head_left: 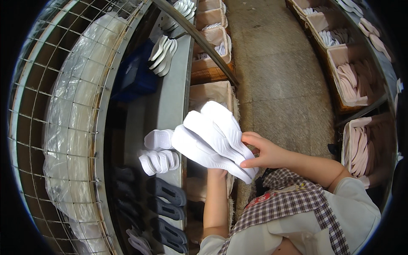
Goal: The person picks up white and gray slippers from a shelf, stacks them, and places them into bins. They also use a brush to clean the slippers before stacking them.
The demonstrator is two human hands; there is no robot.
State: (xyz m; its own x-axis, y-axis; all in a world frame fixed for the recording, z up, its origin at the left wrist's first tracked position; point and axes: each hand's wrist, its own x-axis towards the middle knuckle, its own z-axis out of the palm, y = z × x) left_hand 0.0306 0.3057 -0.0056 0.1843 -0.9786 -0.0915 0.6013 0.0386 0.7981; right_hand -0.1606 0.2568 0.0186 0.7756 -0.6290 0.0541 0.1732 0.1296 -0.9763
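Observation:
Several white shoe soles (208, 138) are held fanned out in front of me, overlapping, their broad ends toward the upper left. My right hand (264, 151) grips their narrow ends, fingers on one side and thumb on the near side. Underneath the soles is my left hand (217, 173), holding them from below; its fingers are hidden. Just left of the held soles, a cluster of white soles (159, 160) rests on the grey metal bench (159, 110). Nearer to me lie dark grey soles (170, 208) in a row along the bench.
More white soles (162, 55) lie farther up the bench beside a blue crate (136, 74). A slanting metal bar (199, 38) crosses above it. Wire mesh (72, 114) stands at left with plastic-wrapped material behind. Cloth-lined baskets (212, 63) line the bench; others with pink soles (352, 83) stand right.

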